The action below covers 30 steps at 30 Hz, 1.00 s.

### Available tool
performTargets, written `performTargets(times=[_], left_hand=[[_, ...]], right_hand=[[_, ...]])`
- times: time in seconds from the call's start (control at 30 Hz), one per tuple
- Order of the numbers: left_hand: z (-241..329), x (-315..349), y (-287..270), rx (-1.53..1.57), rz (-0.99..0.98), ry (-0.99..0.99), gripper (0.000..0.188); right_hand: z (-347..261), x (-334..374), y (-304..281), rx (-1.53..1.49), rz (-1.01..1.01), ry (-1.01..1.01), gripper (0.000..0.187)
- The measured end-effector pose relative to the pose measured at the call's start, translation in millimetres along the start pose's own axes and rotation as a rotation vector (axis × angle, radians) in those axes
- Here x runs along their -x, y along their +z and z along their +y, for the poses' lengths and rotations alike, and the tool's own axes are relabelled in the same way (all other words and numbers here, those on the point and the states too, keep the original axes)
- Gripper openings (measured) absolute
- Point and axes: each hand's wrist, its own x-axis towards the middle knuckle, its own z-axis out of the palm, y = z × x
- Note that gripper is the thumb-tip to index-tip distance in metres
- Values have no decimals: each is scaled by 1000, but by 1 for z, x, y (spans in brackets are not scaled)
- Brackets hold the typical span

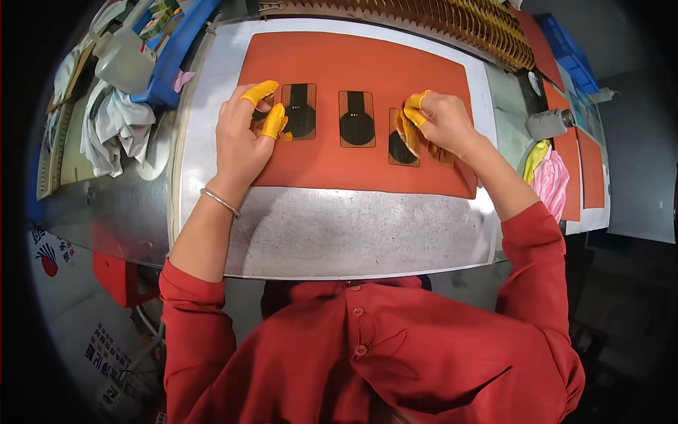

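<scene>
Three small rectangular cards with black centres in row on orange mat, mat on metal bench.

Left hand: fingers curled loosely, yellow-capped fingertips pressing edge of left card, gripping nothing.

Right hand: capped fingers bent down onto right card; whether pinching it, cannot tell.

Middle card untouched.

Advice: press with caps only, keep cards flat, row spacing even, no sliding on mat.
</scene>
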Motion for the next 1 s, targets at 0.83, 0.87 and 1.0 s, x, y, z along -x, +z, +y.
performTargets(times=[0.83, 0.87, 1.0], left_hand=[[3, 0, 2, 23, -4, -9, 27], [1, 1, 0, 23, 3, -24, 27], [6, -2, 3, 13, -18, -7, 28]], right_hand=[[15, -8, -2, 96, -59, -14, 12], [13, -5, -2, 70, -60, -37, 12], [11, -2, -4, 27, -49, -9, 13]])
